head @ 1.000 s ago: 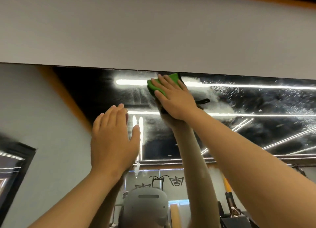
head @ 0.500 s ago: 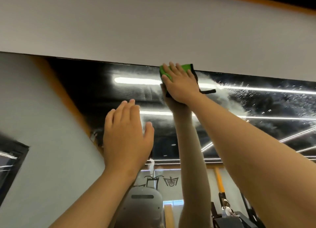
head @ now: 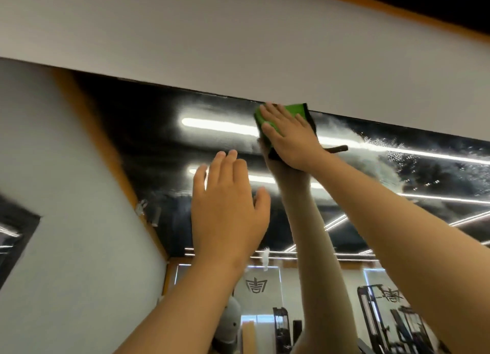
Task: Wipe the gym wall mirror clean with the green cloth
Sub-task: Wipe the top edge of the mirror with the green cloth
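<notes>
The wall mirror [head: 148,131] fills the lower part of the view, under a pale wall band. My right hand [head: 290,139] presses the green cloth [head: 298,111] flat against the glass right at the mirror's top edge, fingers straight. The cloth has a black border and a black loop sticking out to the right. My left hand [head: 228,210] lies flat on the glass lower and to the left, fingers straight and holding nothing. Right of the cloth the glass carries a white smear and droplets [head: 413,157].
The pale wall band [head: 238,48] runs just above the mirror's top edge. The glass reflects ceiling light strips, my arms and head camera, and gym machines [head: 392,322] at the lower right.
My right hand has slid the cloth up and to the right, from a little below the mirror's top edge to right against it. My left hand has shifted right along the glass.
</notes>
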`<state>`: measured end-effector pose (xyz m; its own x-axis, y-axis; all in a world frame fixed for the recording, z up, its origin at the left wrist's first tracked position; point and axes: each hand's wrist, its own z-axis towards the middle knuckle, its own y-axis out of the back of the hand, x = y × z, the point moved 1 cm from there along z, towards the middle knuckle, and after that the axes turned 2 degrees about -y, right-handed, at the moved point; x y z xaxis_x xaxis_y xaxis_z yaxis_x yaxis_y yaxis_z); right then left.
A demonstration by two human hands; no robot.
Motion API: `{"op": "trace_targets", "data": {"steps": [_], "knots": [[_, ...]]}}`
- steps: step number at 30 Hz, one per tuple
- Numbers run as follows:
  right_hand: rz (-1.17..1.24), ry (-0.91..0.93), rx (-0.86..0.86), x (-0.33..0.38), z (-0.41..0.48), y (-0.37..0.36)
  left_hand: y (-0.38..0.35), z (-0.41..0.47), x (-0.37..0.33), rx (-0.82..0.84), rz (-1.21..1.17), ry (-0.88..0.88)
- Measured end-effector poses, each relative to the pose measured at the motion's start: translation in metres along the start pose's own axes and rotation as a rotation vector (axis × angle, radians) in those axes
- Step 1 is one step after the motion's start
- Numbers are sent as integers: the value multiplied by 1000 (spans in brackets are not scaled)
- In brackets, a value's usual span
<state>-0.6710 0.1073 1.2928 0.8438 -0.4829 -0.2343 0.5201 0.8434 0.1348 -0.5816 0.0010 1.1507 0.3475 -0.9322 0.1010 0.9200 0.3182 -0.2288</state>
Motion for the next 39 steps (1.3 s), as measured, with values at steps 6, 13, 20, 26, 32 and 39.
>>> {"op": "trace_targets", "data": {"steps": [6, 13, 20, 26, 32, 39], "knots": [[53, 207, 77, -42, -92, 7, 4, 1, -1, 27, -4, 4], [15, -99, -1, -6, -51, -2, 9, 1, -4, 93, 55, 4], [34, 207, 53, -2, -99, -7, 12, 0, -7, 104, 102, -11], [51, -229, 16, -31, -79, 2, 11, -1, -9, 145, 121, 7], [13, 95, 43, 2, -94, -5, 9, 0, -9, 97, 84, 5], [18, 143, 85, -94, -123, 15, 11, 2, -35, 85, 128, -3]]}}
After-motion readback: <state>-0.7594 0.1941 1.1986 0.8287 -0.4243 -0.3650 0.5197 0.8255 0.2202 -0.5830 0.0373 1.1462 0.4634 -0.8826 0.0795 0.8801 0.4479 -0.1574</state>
